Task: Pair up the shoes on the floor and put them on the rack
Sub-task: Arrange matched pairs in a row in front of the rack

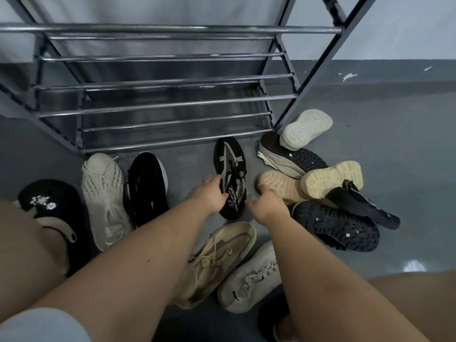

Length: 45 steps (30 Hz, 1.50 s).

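Note:
A black sneaker with grey-white markings [230,166] lies on the floor just in front of the metal shoe rack [167,102]. My left hand [209,196] rests on its left side near the heel, fingers curled against it. My right hand [265,206] hovers just right of the same shoe, fingers apart, holding nothing. A white knit sneaker [104,193] and a black sneaker [146,186] lie side by side at the left. A beige sneaker [222,255] and a white sneaker [251,277] lie under my arms.
At the right is a heap of shoes: a white sole [306,129], a grey shoe with a black sole [291,156], two cream soles [330,178], a dark studded sole [335,225] and a black slipper [362,206]. My foot in a black clog [49,206] stands at the left.

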Available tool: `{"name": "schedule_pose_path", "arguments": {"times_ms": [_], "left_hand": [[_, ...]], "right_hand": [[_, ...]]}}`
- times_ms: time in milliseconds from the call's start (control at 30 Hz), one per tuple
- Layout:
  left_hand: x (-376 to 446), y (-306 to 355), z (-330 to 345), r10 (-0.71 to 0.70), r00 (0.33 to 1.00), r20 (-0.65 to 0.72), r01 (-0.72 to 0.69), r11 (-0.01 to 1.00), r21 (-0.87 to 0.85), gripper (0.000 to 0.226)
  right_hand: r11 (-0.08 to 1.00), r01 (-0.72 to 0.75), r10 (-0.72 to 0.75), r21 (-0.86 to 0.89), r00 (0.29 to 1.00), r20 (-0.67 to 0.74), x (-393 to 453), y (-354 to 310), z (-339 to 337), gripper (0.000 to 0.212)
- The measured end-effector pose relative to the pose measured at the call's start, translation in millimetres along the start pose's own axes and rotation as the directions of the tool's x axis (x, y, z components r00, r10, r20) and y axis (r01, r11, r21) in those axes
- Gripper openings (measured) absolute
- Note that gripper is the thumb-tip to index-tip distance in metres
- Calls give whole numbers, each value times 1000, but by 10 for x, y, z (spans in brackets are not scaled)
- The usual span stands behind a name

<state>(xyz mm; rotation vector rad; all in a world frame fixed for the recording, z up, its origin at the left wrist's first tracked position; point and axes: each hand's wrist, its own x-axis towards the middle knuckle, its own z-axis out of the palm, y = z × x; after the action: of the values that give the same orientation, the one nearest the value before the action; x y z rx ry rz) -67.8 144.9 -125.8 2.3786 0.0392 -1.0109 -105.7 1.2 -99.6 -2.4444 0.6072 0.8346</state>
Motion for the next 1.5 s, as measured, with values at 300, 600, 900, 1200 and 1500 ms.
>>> {"name": "schedule_pose_path", "arguments": {"times_ms": [300, 600, 900, 1200, 1500], "left_hand": [[-385, -62, -51, 238, 971, 18, -229, 909, 347, 69], [-495, 335, -50, 347, 937, 48, -320, 790, 523, 68], [-306, 1006, 49, 409, 909, 82, -383, 739, 555, 67], [42, 1620, 434, 450, 877, 171, -462, 689, 558, 64], [513, 1947, 755, 353, 911, 214, -412, 749, 519, 68]], "right_hand": [[960, 25, -41, -278, 998, -54, -359, 282, -126, 61], [940, -53, -3, -336, 986, -166, -478, 572, -516, 64], [889, -24, -107, -457, 960, -257, -251, 850, -1296, 58], [924, -165, 72, -346, 961, -267, 35, 1621, -1586, 64], [968, -53, -6, -244, 972, -234, 445, 1779, -1458, 60]]}}
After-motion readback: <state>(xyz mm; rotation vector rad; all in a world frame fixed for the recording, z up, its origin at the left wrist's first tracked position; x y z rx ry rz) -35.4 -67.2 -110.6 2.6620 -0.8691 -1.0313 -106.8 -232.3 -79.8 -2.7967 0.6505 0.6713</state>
